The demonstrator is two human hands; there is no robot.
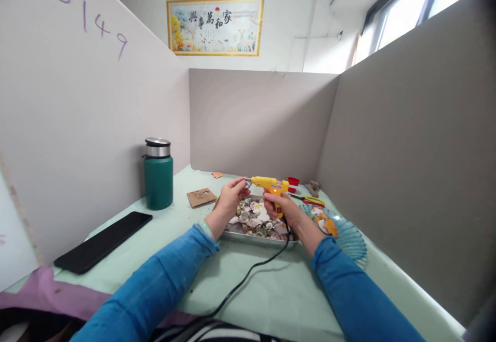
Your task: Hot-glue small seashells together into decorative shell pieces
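My right hand is wrapped round the handle of a yellow glue gun, whose nozzle points left and whose small orange light is lit. At the nozzle tip, my left hand pinches a small object, perhaps a shell; its shape is hard to make out. Both hands are above a metal tray full of shells. The gun's black cord runs down over the tray edge towards my lap.
A green bottle and a black phone are at the left, near a brown card. To the right lie a blue shell-shaped dish, pliers and a red cup. Grey partitions enclose the table.
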